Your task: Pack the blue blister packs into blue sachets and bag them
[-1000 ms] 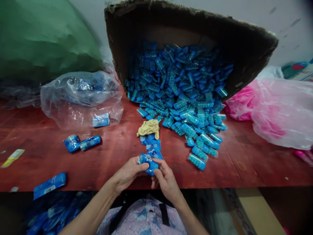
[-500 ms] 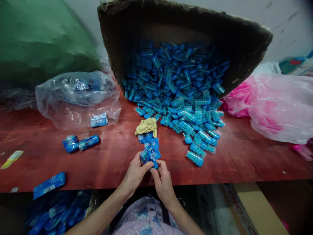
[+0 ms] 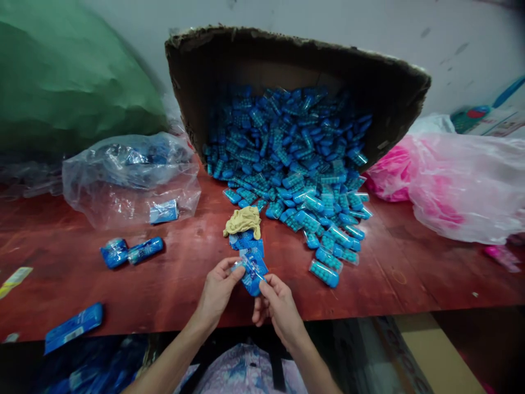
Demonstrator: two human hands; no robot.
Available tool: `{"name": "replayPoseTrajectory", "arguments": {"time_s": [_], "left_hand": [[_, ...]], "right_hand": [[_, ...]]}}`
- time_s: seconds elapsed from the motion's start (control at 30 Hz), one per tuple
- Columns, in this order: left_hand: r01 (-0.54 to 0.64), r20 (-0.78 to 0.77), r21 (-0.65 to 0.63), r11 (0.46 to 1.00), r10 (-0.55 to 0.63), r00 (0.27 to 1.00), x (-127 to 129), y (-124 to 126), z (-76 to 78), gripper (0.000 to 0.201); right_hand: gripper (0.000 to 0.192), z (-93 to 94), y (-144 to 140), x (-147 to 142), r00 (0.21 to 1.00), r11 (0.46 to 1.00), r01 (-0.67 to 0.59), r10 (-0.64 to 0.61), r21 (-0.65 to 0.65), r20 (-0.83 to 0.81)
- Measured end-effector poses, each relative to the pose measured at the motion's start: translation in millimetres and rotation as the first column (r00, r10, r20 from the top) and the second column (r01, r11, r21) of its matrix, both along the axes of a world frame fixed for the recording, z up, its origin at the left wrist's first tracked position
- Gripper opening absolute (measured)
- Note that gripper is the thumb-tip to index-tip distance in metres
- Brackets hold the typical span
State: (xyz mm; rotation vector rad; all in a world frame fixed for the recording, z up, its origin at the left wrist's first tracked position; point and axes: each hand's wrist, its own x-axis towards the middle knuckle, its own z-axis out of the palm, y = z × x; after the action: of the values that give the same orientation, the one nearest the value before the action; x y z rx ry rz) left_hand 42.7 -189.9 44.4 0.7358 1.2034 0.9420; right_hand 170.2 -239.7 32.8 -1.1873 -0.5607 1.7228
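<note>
Both hands meet over the front edge of the red table (image 3: 197,290). My left hand (image 3: 217,293) and my right hand (image 3: 276,303) pinch one small blue packet (image 3: 252,272) between fingertips. Just beyond it lies a short stack of blue packets (image 3: 248,243) with a crumpled tan cloth (image 3: 243,220) at its far end. A tipped cardboard box (image 3: 394,93) at the back spills a heap of blue bead-filled clear capsules (image 3: 295,164) toward my hands.
A clear plastic bag (image 3: 131,175) with blue items lies at left, two blue packets (image 3: 129,251) in front of it, another blue packet (image 3: 74,326) at the table's front-left edge. Pink plastic bags (image 3: 459,180) fill the right. A green sack (image 3: 69,82) sits back left.
My hands have turned and shifted the blue packet slightly, now gripping it by fingertips. The view has tilted a little downward. Nothing else on the table moved.
</note>
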Motion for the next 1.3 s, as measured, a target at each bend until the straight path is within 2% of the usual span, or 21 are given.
{"name": "replayPoseTrajectory", "arguments": {"time_s": [0.07, 0.2, 0.3, 0.4, 0.5, 0.57, 0.67, 0.77, 0.83, 0.93, 1.07, 1.2, 1.3], "left_hand": [[-0.025, -0.062, 0.024, 0.999, 0.026, 0.998, -1.8, 3.9, -1.7, 0.024], [-0.032, -0.155, 0.081, 0.996, 0.044, 0.987, -3.1, 6.6, -1.0, 0.023], [-0.056, 0.021, 0.016, 0.998, 0.055, 0.998, 0.9, 4.6, 5.2, 0.029], [0.042, 0.235, -0.106, 0.993, -0.016, 0.972, 7.4, 0.7, 14.4, 0.034], [0.095, 0.295, -0.186, 0.978, -0.037, 0.955, 11.2, -2.6, 21.2, 0.027], [0.121, 0.316, -0.233, 0.965, -0.043, 0.948, 11.0, -3.6, 23.2, 0.023], [0.137, 0.345, -0.277, 0.951, -0.034, 0.938, 8.5, -4.6, 23.2, 0.02], [0.141, 0.375, -0.289, 0.947, -0.023, 0.927, 6.1, -6.7, 21.1, 0.023], [0.187, 0.414, -0.268, 0.945, -0.062, 0.908, 5.2, -8.8, 19.4, 0.027], [0.278, 0.48, -0.198, 0.94, -0.154, 0.864, 4.5, -11.6, 16.7, 0.029], [0.335, 0.504, -0.148, 0.93, -0.221, 0.835, 4.1, -13.8, 14.1, 0.027], [0.269, 0.44, -0.165, 0.949, -0.173, 0.881, 5.0, -15.2, 15.4, 0.024], [0.153, 0.313, -0.141, 0.978, -0.103, 0.944, 5.8, -14.5, 14.9, 0.025]], "right_hand": [[0.033, 0.4, 0.1, -2.0, 1.0, 1.0, -0.004, 0.004, 0.013, 0.02], [0.035, 2.5, 1.3, -5.9, 0.996, 0.997, -0.013, 0.007, 0.079, 0.084], [0.03, 5.8, 1.0, -7.1, 0.981, 0.993, -0.011, -0.012, 0.118, 0.193], [0.021, 10.4, -2.7, -6.7, 0.907, 0.974, -0.031, -0.066, 0.223, 0.416], [0.022, 13.7, -8.1, -5.7, 0.78, 0.916, -0.132, -0.139, 0.378, 0.611], [0.025, 13.7, -10.6, -5.3, 0.74, 0.892, -0.154, -0.181, 0.424, 0.648], [0.028, 11.1, -11.4, -6.5, 0.8, 0.904, -0.116, -0.16, 0.411, 0.578], [0.029, 9.3, -9.6, -9.8, 0.904, 0.938, -0.061, -0.094, 0.342, 0.418], [0.029, 10.4, -7.7, -11.6, 0.948, 0.959, -0.008, -0.083, 0.283, 0.308], [0.029, 15.4, -4.6, -11.1, 0.98, 0.981, 0.043, -0.078, 0.191, 0.181], [0.033, 19.0, -2.5, -6.8, 0.988, 0.987, 0.028, -0.051, 0.158, 0.144], [0.031, 15.1, -3.5, -5.3, 0.987, 0.988, 0.038, -0.06, 0.149, 0.148], [0.031, 13.7, -3.3, -5.1, 0.99, 0.988, 0.061, -0.078, 0.142, 0.12]]}}
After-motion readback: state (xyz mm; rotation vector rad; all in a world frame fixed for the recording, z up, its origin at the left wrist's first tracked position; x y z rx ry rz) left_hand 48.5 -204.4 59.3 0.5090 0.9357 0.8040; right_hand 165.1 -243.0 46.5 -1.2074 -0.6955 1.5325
